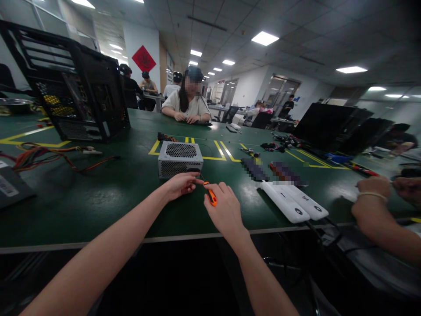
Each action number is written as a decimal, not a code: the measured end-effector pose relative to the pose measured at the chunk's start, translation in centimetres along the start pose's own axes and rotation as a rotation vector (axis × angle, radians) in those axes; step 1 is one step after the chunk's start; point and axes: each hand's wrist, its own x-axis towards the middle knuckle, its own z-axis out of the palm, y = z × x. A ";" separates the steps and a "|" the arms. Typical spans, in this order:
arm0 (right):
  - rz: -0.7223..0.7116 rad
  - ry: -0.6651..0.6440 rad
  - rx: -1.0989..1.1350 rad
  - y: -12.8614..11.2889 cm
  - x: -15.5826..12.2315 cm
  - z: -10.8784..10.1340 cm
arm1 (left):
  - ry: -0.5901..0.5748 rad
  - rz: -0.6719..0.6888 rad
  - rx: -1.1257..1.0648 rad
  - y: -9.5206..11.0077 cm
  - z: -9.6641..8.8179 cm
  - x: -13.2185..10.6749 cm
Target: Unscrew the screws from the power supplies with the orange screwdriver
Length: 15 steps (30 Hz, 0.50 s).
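Note:
My right hand [222,208] is closed around the orange handle of a screwdriver [211,196], whose thin shaft points up and left toward my left hand. My left hand [180,184] sits just in front of a grey metal power supply box [179,158] with a perforated top. Its fingers are curled and pinched at the screwdriver's tip; whatever small thing they hold is hidden. Both hands rest over the dark green table [98,197] near its front edge.
An open black computer case [72,83] stands at the back left with loose coloured cables [49,156] before it. Two white power strips [292,202] lie to the right. Another person's hands [378,193] work at the far right. A person sits across the table [187,103].

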 end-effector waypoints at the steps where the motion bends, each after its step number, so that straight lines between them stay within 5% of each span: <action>1: 0.042 -0.003 0.024 -0.1 0.0 0.0 | 0.004 -0.001 -0.001 0.0 0.0 0.0; 4: 0.157 -0.039 0.021 -0.4 0.1 0.0 | 0.007 -0.004 -0.004 0.1 0.2 -0.2; 9: -0.012 0.009 -0.030 -0.2 0.1 0.3 | 0.013 -0.009 -0.018 0.3 0.4 -0.3; 15: 0.076 0.100 0.188 -0.1 -0.7 0.4 | 0.003 -0.016 -0.033 0.4 0.2 -0.3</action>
